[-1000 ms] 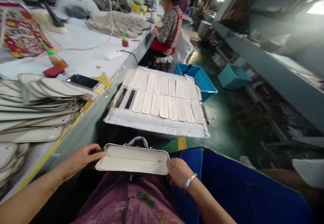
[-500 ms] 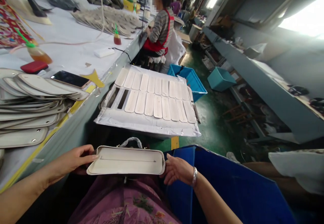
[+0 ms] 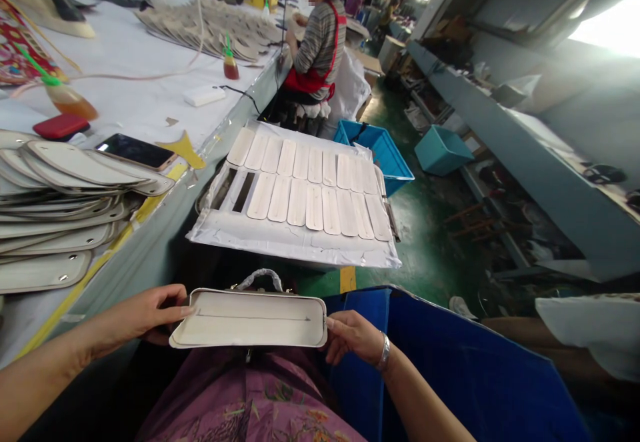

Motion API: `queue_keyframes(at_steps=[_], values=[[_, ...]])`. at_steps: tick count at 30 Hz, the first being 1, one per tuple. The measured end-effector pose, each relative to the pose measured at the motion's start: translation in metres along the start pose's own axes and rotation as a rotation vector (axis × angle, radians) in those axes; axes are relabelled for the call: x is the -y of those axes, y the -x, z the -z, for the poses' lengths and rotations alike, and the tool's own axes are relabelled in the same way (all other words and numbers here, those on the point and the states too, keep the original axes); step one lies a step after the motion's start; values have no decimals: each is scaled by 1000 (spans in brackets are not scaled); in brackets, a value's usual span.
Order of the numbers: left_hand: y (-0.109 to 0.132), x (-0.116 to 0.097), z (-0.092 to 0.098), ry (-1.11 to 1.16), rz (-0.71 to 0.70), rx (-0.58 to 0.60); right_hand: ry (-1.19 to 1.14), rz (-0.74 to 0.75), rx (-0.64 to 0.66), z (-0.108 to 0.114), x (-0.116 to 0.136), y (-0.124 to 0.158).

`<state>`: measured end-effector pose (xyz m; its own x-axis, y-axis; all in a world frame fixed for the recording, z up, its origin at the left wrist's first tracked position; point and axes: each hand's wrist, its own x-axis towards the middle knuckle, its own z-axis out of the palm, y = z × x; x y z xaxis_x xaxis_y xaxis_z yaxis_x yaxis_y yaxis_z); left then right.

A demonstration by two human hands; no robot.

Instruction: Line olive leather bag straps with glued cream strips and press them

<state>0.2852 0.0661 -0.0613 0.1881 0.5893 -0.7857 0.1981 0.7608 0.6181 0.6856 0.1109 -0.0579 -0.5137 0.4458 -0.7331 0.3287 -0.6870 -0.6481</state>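
Cream panel (image 3: 253,327) pinched in left hand (image 3: 153,313) — right hand (image 3: 356,337), splayed earlier, now closed on its edge

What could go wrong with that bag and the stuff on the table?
The cream handbag might tilt or slip: the left grip pinches one end, while the right grip is only at the edge of the other.
The smartphone lies near the edge of the white-covered table, so a bump could perhaps knock it off.
The piled cream panels overlap unevenly, so some might slide.
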Motion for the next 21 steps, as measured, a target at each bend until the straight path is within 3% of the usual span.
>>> queue_keyframes(at_steps=[6,12,21], values=[[-1,1,0,-21,-18,15,81,-25,-109,-8,6,-1],[-1,0,-1,-38,-31,36,223,-128,-131,-14,21,-6],[-11,0,10,-118,-21,151,355,-414,-33,-12,52,-22]])
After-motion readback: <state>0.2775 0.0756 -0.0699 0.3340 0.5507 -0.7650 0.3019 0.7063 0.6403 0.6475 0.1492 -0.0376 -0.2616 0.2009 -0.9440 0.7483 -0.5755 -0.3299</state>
